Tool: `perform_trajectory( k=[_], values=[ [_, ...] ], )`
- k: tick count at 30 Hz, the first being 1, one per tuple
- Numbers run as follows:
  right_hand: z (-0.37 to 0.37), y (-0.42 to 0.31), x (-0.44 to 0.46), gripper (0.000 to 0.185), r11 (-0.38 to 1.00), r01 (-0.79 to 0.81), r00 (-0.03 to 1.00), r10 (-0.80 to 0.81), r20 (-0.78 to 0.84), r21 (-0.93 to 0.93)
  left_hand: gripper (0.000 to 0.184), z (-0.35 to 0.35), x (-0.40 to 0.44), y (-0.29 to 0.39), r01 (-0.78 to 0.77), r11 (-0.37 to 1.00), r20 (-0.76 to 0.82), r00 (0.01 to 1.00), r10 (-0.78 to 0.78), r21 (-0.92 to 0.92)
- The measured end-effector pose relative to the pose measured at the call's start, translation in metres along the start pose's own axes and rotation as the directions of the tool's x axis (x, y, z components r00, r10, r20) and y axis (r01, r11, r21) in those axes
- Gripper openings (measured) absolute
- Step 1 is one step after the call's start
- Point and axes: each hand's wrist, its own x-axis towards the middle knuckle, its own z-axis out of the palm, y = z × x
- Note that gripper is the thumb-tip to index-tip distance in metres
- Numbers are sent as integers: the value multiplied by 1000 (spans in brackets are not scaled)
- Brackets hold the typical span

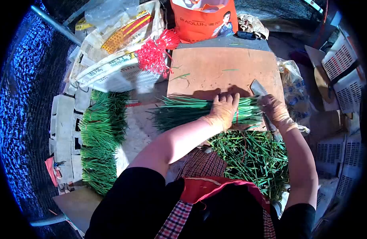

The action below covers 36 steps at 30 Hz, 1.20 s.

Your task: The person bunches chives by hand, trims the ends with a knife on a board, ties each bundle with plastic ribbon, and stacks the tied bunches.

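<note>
A bundle of long green chives point(187, 111) lies crosswise over the near part of the wooden board, with a thin red tie showing near its right end. My left hand point(224, 108) is closed over the top of the bundle, pressing it against the board. At the bundle's right end, my right hand point(273, 109) is wrapped round a knife point(258, 88). The blade points up and to the left past the fingers, and the handle is mostly hidden in the grip. Both hands seem to wear thin gloves.
Under the bundle is a wooden board point(227, 63). Bunched chives point(101, 143) stand in a row at the left. Loose green trimmings point(255, 159) lie below the board. Red ties point(155, 51) hang on a white crate point(123, 77); an orange bag point(203, 24) stands behind.
</note>
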Motion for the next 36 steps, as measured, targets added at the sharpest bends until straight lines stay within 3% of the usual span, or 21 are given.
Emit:
perform_trajectory(
  k=[1, 2, 3, 4, 5, 6, 7, 9, 10, 14, 15, 17, 18, 19, 21, 23, 25, 27, 32, 36],
  values=[
    [-8, 5, -4, 26, 667, -183, 962, 272, -7, 722, 105, -20, -2, -8, -13, 982, 138, 990, 39, -191],
    [-19, 41, -1, 23, 666, 3, 946, 240, -219, 746, 108, -36, 1, -12, -1, 972, 196, 979, 48, -236],
    [-20, 91, 3, 30, 582, 9, 910, 331, -248, 813, 110, -45, 6, -15, 13, 962, 255, 965, 59, -273],
    [-15, 76, -18, 35, 980, -88, 973, 123, -198, 177, 115, -38, 18, -13, -73, 944, 89, 990, 107, -321],
    [-8, 60, -33, 41, 828, -14, 1000, 13, -6, -561, 118, -29, 27, -5, -149, 925, -40, 989, 144, -350],
    [8, 62, -30, 54, 646, -205, 977, 175, -119, -735, 120, -34, 32, 9, -111, 931, 14, 992, 124, -348],
    [20, 40, -35, 63, 628, -271, 960, 117, -256, -730, 123, -37, 36, 26, -72, 936, 68, 993, 102, -344],
    [33, 43, -21, 66, 503, -387, 922, 231, -311, -773, 131, -34, 37, 48, 1, 999, 108, 994, 3, -41],
    [33, 41, -20, 65, 488, -343, 937, 243, -252, -803, 126, -28, 37, 51, 9, 1000, 38, 999, -10, 18],
    [11, 23, -31, 43, 709, -342, 936, 199, -291, -617, 108, 2, 47, 50, 33, 992, -105, 994, -20, 121],
    [3, 3, -39, 32, 689, -329, 940, 172, -295, -646, 108, -2, 47, 49, 38, 992, -107, 994, -25, 120],
    [-10, 17, -50, 32, 764, -278, 959, 184, -217, -582, 105, -12, 50, 43, 52, 999, 26, 998, -53, 15],
    [-10, 21, -54, 33, 772, -305, 952, 236, -194, -557, 102, -9, 51, 43, 49, 998, -23, 999, -48, 34],
    [-7, -5, -75, 29, 834, -211, 975, 145, -165, -510, 92, 1, 54, 44, 87, 993, -93, 992, -80, 74],
    [1, -7, -99, 26, 884, -197, 976, 135, -172, -423, 77, 21, 68, 45, 131, 985, -120, 986, -118, 108],
    [11, -5, -115, 26, 877, -94, 968, -30, -250, -470, 71, 5, 60, 48, 140, 985, -115, 985, -128, 96],
    [11, -10, -119, 27, 873, -145, 967, 25, -254, -466, 64, -4, 56, 50, 144, 986, -104, 985, -135, 87],
    [11, -6, -117, 25, 859, -156, 978, 64, -200, -488, 57, -7, 58, 51, 133, 986, 9, 991, -135, 98],
    [6, -18, -114, 26, 879, -175, 983, 130, -131, -444, 52, -2, 59, 51, 130, 989, -20, 991, -129, 74],
    [9, -6, -110, 28, 796, -109, 991, 43, -123, -596, 44, 1, 62, 50, 121, 990, -52, 992, -118, 71]
  ],
)
